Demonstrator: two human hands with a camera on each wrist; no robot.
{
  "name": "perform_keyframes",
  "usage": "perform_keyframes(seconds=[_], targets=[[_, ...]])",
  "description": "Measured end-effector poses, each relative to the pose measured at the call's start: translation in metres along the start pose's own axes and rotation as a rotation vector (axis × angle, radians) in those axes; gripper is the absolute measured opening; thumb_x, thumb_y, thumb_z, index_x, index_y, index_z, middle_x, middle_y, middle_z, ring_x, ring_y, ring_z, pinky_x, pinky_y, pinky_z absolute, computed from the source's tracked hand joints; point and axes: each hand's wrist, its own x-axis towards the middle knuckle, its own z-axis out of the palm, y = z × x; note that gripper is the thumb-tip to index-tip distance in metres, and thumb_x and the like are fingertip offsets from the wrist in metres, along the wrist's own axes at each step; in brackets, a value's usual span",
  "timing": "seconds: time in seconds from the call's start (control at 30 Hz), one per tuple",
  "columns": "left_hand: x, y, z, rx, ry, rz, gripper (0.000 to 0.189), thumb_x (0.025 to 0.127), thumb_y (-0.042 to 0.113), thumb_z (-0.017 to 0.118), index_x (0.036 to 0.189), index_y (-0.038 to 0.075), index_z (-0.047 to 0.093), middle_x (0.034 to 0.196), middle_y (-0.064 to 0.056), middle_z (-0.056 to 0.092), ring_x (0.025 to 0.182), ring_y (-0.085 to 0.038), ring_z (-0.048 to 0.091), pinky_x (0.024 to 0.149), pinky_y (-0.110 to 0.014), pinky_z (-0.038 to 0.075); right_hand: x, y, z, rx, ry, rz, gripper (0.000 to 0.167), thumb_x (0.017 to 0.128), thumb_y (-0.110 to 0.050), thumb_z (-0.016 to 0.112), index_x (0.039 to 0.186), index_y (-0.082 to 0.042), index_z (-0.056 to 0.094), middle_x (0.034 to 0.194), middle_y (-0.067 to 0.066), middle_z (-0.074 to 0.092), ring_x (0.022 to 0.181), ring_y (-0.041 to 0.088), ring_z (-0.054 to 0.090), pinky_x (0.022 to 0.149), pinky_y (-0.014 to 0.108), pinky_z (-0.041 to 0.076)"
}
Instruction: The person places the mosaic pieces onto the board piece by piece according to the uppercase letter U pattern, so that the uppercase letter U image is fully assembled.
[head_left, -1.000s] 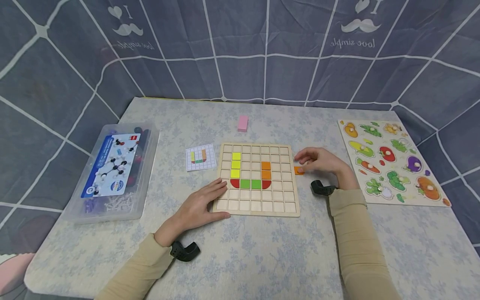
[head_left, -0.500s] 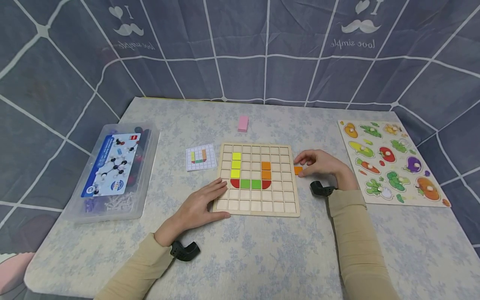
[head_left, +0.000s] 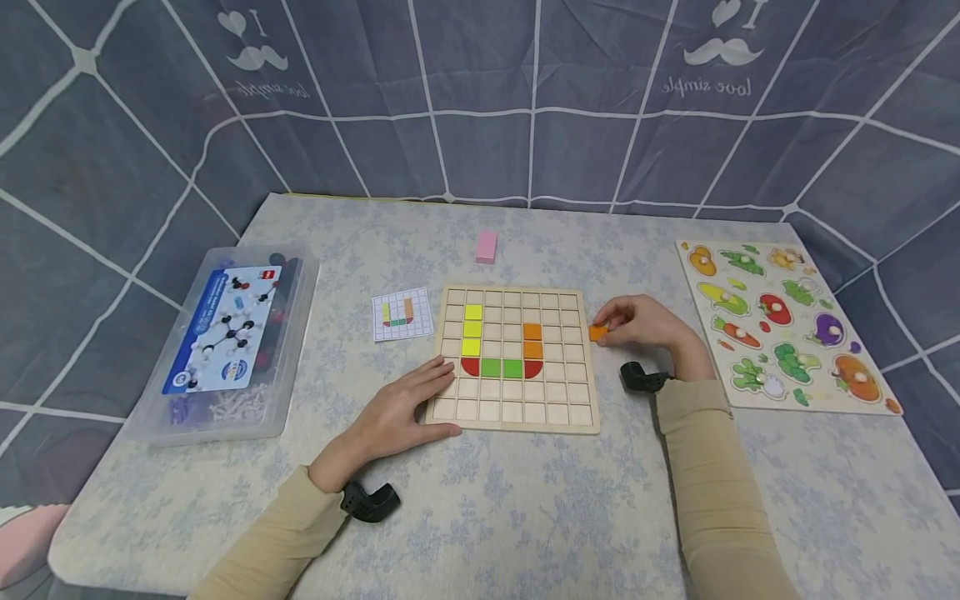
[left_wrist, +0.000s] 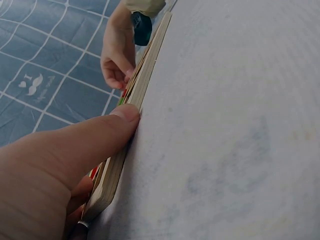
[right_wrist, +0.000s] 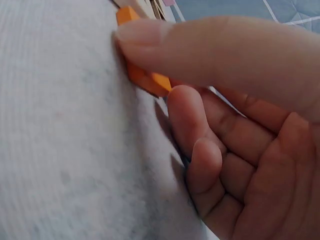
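In the head view, a wooden grid board (head_left: 512, 414) lies mid-table with yellow tiles (head_left: 472, 329), orange tiles (head_left: 532, 341), green tiles (head_left: 502, 367) and red rounded tiles at the lower corners of the shape. My left hand (head_left: 397, 417) rests at the board's near left corner, fingers straight at its left side and the thumb against the front edge. Beyond the board's right edge, my right hand (head_left: 642, 323) pinches a loose orange tile (head_left: 597, 332) between thumb and fingers. In the right wrist view that orange tile (right_wrist: 150, 80) stands tilted, close to the tablecloth.
A pattern card (head_left: 402, 315) lies left of the board and a pink block (head_left: 486, 247) behind it. On the left stands a clear plastic case (head_left: 281, 400) with a molecule picture. A vegetable puzzle board (head_left: 765, 333) lies to the right, near my right forearm.
The loose orange tile lay flat beside the board; now my right fingers have closed on it and tipped it up. My left hand and the board stay put.
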Motion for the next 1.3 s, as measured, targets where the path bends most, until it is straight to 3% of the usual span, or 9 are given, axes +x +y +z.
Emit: perform_keyframes(seconds=[0.3,0.63,0.97,1.3], targets=[[-0.002,0.000,0.000,-0.001,0.000,-0.005,0.076,0.078,0.044,0.073,0.134,-0.002,0.050,0.143,-0.012,0.043,0.136,-0.024,0.031,0.107,-0.043,0.033,0.002,-0.006,-0.002,-0.062,0.036,0.045,0.032,0.080,-0.015,0.075,0.107,0.000,0.065,0.101,0.013,0.065,0.085,0.022,0.056,0.074,0.032,0.045],[-0.003,0.001,-0.001,-0.004,0.003,-0.005,0.076,0.078,0.044,0.073,0.134,-0.002,0.050,0.143,-0.012,0.042,0.136,-0.024,0.031,0.107,-0.043,0.033,0.017,-0.027,0.005,-0.045,0.095,0.017,0.033,0.080,-0.018,0.076,0.108,-0.003,0.066,0.099,0.012,0.063,0.083,0.023,0.054,0.072,0.033,0.044],[-0.004,0.002,-0.001,-0.012,0.005,-0.003,0.076,0.078,0.044,0.074,0.134,-0.001,0.050,0.143,-0.011,0.042,0.137,-0.024,0.031,0.107,-0.043,0.033,0.041,-0.059,0.028,-0.050,-0.001,-0.074,0.030,0.083,-0.018,0.073,0.109,-0.007,0.065,0.102,0.009,0.063,0.084,0.023,0.056,0.074,0.036,0.046],[-0.005,0.002,0.000,-0.012,-0.001,-0.005,0.076,0.078,0.045,0.073,0.135,-0.001,0.050,0.143,-0.010,0.042,0.137,-0.023,0.030,0.108,-0.042,0.032,0.058,-0.066,0.036,-0.082,-0.091,-0.113,0.032,0.082,-0.010,0.072,0.112,-0.003,0.063,0.108,0.011,0.063,0.087,0.023,0.058,0.075,0.035,0.049]])
